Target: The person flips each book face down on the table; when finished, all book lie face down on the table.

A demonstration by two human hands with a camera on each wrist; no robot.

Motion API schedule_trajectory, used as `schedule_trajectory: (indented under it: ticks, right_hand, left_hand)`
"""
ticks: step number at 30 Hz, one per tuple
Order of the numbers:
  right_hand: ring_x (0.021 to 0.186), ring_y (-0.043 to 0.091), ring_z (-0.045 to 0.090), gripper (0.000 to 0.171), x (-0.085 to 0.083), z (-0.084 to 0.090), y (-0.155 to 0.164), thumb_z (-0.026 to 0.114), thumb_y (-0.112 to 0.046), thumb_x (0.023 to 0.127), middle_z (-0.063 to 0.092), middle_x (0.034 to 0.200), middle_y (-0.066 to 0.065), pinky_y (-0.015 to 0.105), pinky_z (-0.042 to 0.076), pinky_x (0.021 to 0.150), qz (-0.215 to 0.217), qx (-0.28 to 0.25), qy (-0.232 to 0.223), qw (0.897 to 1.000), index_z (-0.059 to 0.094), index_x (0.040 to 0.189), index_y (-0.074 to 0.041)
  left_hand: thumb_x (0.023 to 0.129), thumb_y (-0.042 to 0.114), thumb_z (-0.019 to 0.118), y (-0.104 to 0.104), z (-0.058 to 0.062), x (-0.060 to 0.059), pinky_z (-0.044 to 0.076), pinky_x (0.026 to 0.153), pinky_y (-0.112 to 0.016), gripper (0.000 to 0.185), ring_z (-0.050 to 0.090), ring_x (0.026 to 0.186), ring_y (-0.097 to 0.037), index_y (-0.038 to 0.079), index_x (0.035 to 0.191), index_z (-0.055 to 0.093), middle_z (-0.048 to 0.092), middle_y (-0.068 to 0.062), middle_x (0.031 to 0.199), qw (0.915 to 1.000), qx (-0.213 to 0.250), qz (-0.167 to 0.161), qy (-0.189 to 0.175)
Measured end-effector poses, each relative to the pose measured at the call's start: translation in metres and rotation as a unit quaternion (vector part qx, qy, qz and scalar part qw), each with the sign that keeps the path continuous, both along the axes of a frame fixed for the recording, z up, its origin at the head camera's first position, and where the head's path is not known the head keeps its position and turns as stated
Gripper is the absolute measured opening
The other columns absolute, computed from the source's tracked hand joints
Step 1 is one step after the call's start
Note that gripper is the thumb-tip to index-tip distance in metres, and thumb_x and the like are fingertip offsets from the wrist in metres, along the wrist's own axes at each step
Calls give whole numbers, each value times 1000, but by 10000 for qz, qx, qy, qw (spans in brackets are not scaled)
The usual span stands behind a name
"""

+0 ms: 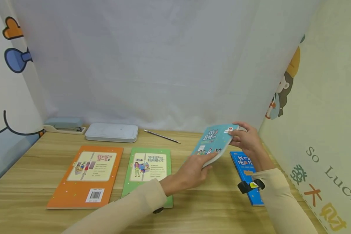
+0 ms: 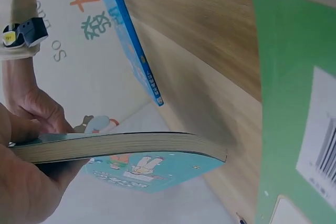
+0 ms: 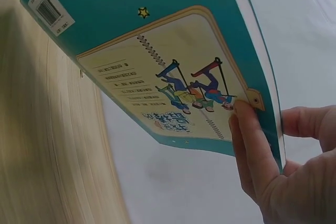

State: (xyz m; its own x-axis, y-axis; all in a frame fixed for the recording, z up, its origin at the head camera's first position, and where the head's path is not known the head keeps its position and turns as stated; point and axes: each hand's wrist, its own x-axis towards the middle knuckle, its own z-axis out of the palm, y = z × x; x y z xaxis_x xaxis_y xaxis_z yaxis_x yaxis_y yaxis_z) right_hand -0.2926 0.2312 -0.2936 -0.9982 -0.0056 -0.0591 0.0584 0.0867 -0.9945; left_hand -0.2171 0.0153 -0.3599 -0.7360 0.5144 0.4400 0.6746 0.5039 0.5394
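Hands hold teal book; wall reads "So Luck"

A slim teal paperback book has a smooth, slightly glossy card cover and a matt cream paper page edge. The light wooden table shows fine grain with a satin finish. Flat orange, green and blue paperbacks have smooth card covers. A white cloth backdrop hangs matt and softly creased. The pale grey rectangular case looks like matt plastic.

four books, one stapler, one case, one pencil
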Motion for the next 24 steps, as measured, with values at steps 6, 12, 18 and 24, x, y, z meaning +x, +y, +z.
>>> schedule_trajectory:
  ticks: [6,12,18,24]
  right_hand:
    - [71,12,74,52,-1,-2,0,55,0,98,61,100,6,29,62,71,77,120,-2,9999,37,147,-2]
    - [70,11,74,54,-2,-4,-2,56,-1,98,58,116,23,30,62,71,95,379,19,9992,35,147,0]
    - [70,10,73,54,-1,-4,-5,56,-5,99,49,132,38,32,62,75,170,702,29,9974,33,148,1]
    - [73,11,73,58,1,-2,-7,55,-11,101,53,124,29,36,61,80,280,863,-37,9959,28,152,-4]
  left_hand:
    - [97,4,61,-2,2,-2,47,69,-18,45,66,89,-17,8,142,56,64,-18,133,9983,441,-48,-388]
    - [97,2,60,-4,3,-3,33,51,-15,43,48,60,-9,7,139,59,70,-23,120,9965,650,-65,-513]
    - [97,-1,59,-7,3,-3,31,45,-14,41,35,44,-3,3,138,59,73,-25,101,9937,944,-157,-587]
    - [97,-2,58,-10,3,-3,37,49,-15,41,43,49,-5,0,138,58,72,-26,109,9925,1137,-162,-411]
